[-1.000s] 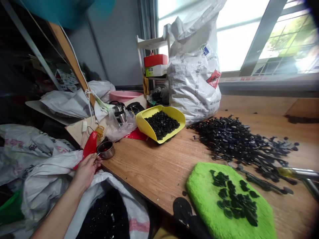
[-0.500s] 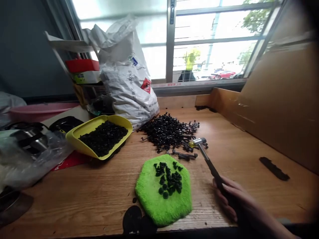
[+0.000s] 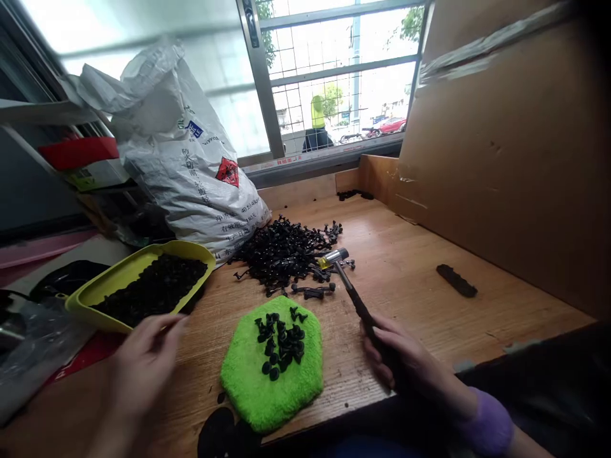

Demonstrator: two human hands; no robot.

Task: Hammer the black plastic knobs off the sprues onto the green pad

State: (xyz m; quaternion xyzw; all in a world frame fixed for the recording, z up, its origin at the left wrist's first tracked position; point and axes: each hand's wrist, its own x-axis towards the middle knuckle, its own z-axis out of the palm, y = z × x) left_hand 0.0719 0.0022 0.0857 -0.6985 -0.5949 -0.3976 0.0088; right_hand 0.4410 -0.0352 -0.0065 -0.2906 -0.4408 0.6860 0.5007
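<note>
"The right hand point(image 3: 394, 350)?"
"Grip wrapped round a two-faced hammer point(image 3: 353, 291), right of the green hexagonal pad point(image 3: 243, 378) bearing black flat-headed pieces point(image 3: 287, 346)."
"The left hand point(image 3: 143, 366)?"
"Left of the pad, with the yellow scoop point(image 3: 117, 277); too blurred to tell whether its grip pinches anything."

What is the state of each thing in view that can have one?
Hammer: held in the right grip.
Left grip: blurred, hold unclear.
Yellow scoop: partly filled with small black pieces.
Green pad: bearing loose black flat-headed pieces.
White sack: standing, bulging.
Black pile: heaped, loose.
Cardboard panel: standing.
</note>
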